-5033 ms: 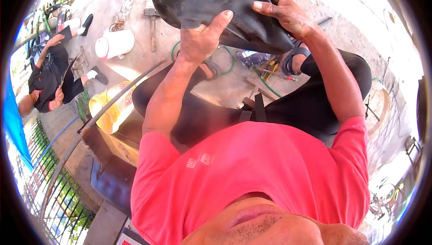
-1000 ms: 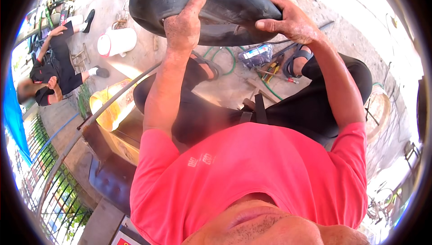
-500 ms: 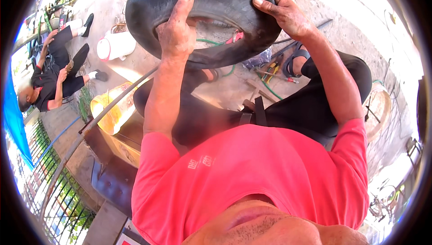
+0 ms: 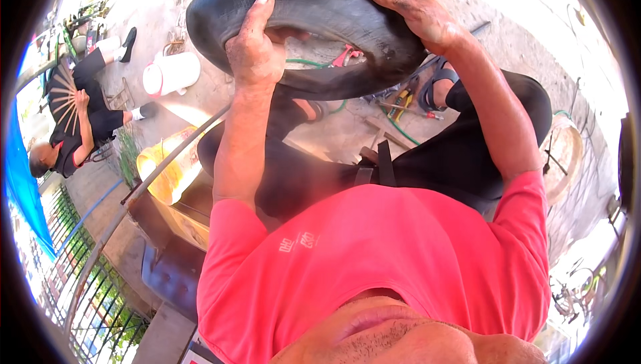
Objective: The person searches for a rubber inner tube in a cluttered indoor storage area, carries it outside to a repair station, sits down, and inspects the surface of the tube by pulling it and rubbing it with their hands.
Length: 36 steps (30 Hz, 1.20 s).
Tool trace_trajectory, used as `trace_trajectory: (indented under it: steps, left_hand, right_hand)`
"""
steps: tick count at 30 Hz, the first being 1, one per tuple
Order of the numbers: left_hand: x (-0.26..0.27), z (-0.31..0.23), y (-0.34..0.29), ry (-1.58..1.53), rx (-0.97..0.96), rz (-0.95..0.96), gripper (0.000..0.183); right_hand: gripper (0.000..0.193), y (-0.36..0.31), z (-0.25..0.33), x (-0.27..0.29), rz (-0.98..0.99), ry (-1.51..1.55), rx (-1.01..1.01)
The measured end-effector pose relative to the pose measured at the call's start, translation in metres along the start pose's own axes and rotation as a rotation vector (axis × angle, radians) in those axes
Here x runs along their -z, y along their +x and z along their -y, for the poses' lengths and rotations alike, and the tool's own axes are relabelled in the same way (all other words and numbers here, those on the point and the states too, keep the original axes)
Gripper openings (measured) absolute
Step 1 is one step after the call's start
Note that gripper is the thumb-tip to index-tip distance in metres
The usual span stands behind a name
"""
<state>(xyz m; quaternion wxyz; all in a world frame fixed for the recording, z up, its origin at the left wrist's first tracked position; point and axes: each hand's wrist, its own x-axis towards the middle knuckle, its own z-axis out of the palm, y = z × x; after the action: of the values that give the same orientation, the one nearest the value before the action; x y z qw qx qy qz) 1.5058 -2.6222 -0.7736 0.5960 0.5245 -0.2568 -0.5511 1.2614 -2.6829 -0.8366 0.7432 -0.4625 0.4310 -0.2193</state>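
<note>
A black inflated inner tube (image 4: 320,3) is held up in front of me, tilted, its top cut off by the picture's edge. My left hand (image 4: 257,50) grips its left side, thumb lying along the outer face and fingers reaching through the centre hole. On the tube's upper right side, my right hand (image 4: 424,17) presses with the thumb on top; its other fingers are mostly hidden. Through the hole I see a green hose (image 4: 304,61) and a red tool-like thing (image 4: 348,55) on the ground.
Hand tools with yellow handles (image 4: 402,102) lie on the ground near my right foot. A white jug-like container (image 4: 172,73) and a yellow bucket (image 4: 170,170) stand to the left. A seated person (image 4: 83,110) holds a fan (image 4: 65,97) farther left. A round basin (image 4: 563,157) is at right.
The tube has turned and tilted slightly in my hands. My right hand has shifted a little up and left. The seated person's fan has swung up and spread open.
</note>
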Motion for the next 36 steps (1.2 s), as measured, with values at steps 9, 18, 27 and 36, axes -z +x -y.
trace_trajectory:
  steps: [9,18,27,36]
  left_hand:
    - [0.001,0.003,-0.001,-0.029,-0.043,0.015,0.029]
    - [0.004,0.008,0.002,-0.137,-0.045,0.115,0.033]
    - [-0.014,0.047,-0.011,0.455,-0.268,0.136,0.025]
    - [0.008,0.035,0.014,0.356,-0.352,-0.03,0.023]
  right_hand:
    - [0.037,-0.011,0.014,-0.009,0.003,0.13,-0.084]
    - [0.036,-0.012,0.018,-0.017,0.028,0.189,-0.049]
    - [0.043,0.001,0.008,-0.017,0.122,0.01,-0.015]
    - [0.071,-0.031,0.017,-0.015,0.184,-0.359,0.147]
